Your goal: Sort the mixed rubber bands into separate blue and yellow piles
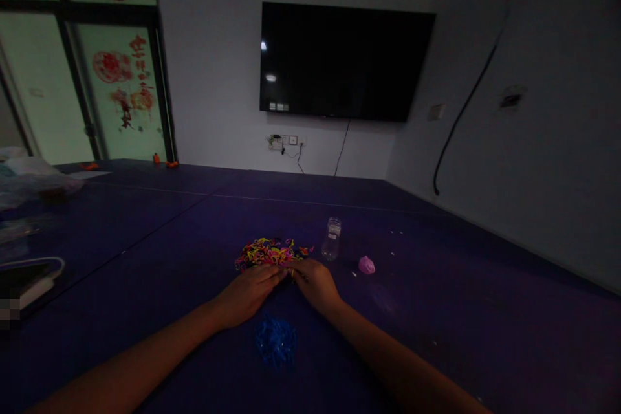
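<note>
Just below the middle of the frame, the left hand (253,292) and the right hand (314,281) meet at the near edge of a multicoloured pile of small loops (266,251), their fingertips close together. The fingers of the left hand lie side by side, while those of the right hand curl inward; in this dim light I cannot tell whether either pinches a loop. A blue pile (276,341) lies at the bottom centre, between the forearms. Right of the multicoloured pile, a clear bottle (332,239) stands on the dark purple surface (194,252), with a crumpled-looking pink thing (367,264) near it, farther right. A black television (344,61) hangs at the upper centre.
</note>
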A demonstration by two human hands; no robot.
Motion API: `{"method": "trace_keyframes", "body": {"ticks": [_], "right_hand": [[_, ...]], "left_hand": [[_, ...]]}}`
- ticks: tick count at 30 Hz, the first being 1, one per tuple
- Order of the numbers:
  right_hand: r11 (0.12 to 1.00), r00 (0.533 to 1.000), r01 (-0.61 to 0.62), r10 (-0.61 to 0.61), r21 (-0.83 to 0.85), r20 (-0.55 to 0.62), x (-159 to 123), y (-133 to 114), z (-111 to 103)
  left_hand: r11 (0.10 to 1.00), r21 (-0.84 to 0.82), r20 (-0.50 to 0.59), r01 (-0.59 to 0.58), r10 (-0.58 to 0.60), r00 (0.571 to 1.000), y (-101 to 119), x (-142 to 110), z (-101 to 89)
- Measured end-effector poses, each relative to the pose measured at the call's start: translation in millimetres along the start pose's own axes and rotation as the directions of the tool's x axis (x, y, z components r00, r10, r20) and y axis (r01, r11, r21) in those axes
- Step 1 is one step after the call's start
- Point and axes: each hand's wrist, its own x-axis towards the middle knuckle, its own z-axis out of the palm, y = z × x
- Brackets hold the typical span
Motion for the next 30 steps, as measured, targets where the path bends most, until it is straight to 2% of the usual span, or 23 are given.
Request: {"method": "trace_keyframes", "body": {"ticks": [6, 15, 24, 30], "right_hand": [[0.999, 1.0, -0.019, 0.019, -0.032, 0.003, 0.3, 0.3, 0.0], [0.977, 0.998, -0.052, 0.058, -0.205, 0.026, 0.3, -6.5, -2.8], [0.977, 0.996, -0.074, 0.083, -0.2, 0.036, -0.1, -5.2, -2.7], [0.974, 0.99, -0.108, 0.124, -0.2, 0.07, 0.4, -5.3, -2.9]], "left_hand": [[1.0, 0.022, 0.035, -0.013, 0.012, 0.999, -1.1, -0.7, 0.7], [1.0, -0.017, 0.06, 0.007, -0.005, 0.998, 0.5, -0.9, -0.8], [0.999, -0.036, 0.075, 0.002, 0.001, 0.997, 2.5, -0.6, -4.4], [0.998, -0.017, 0.101, -0.063, 0.064, 0.993, 3.5, -0.5, -2.6]]}}
